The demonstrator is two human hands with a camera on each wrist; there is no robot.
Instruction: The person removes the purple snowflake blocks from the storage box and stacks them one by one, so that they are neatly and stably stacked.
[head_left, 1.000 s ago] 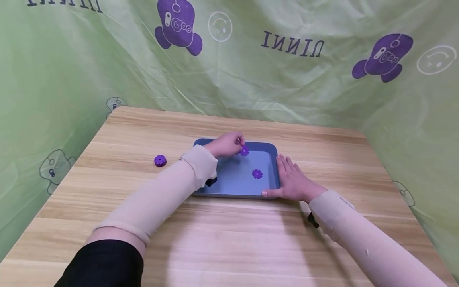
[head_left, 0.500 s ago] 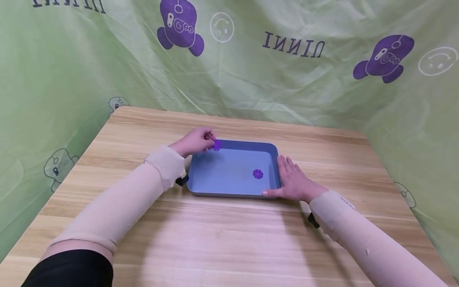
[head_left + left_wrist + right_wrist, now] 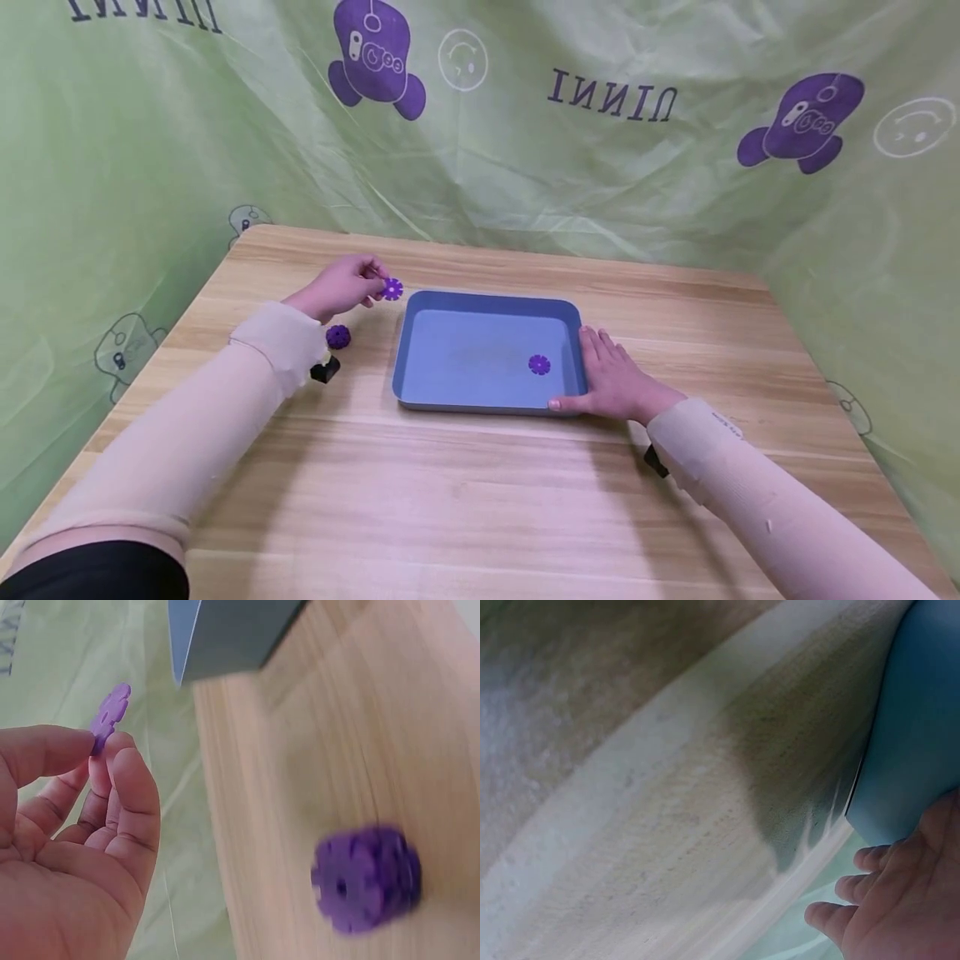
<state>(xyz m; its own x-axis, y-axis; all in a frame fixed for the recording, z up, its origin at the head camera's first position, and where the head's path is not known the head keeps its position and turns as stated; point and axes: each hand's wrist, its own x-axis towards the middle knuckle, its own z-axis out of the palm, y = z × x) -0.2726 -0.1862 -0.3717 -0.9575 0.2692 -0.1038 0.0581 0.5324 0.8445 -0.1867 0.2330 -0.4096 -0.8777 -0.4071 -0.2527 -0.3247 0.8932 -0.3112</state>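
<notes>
Between thumb and forefinger, my left hand [image 3: 343,286] pinches a purple notched disc [image 3: 392,289], held above the table left of the blue tray [image 3: 480,406]. The left wrist view shows that disc [image 3: 111,716] nearly edge-on at the fingertips. Just below the hand, a short stack of purple notched discs [image 3: 338,337] stands on the table; it looks larger and blurred in the left wrist view. Another purple disc [image 3: 539,365] lies flat inside the tray, toward its right side. My right hand [image 3: 615,379] rests against the tray's right wall with fingers extended and thumb along the front corner.
A wooden table [image 3: 480,500] carries everything. Behind it and at both sides hangs a green printed cloth [image 3: 525,183]. Small black wrist devices [image 3: 326,369] show under both sleeves.
My left hand has carried its purple disc leftward, from over the tray to beyond its left edge. The stack, hidden behind the arm half a second ago, shows again. My right hand stays put.
</notes>
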